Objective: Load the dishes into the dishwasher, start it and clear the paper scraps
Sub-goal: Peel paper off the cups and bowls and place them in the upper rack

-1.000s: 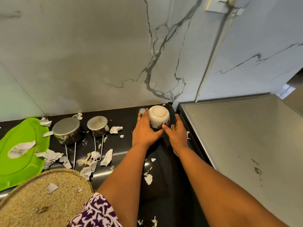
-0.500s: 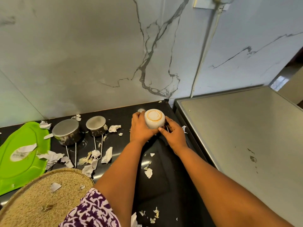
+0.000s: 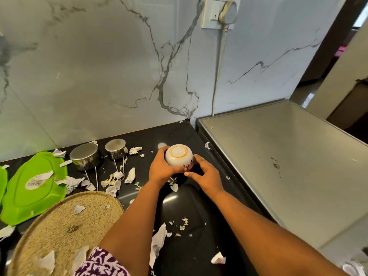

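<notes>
Facing base-up at frame centre, the bowl (image 3: 178,156) was upside down over the black counter (image 3: 199,246); the left hand (image 3: 161,168) curled round its side, and the right hand (image 3: 207,176) clasped its rim.

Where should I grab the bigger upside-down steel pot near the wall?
Probably by its wire handle, coming from the near side: the steel pot sits upside down, flat base up, and the thin loop runs along the counter toward you. Gripping the round wall from above should work too.
</notes>
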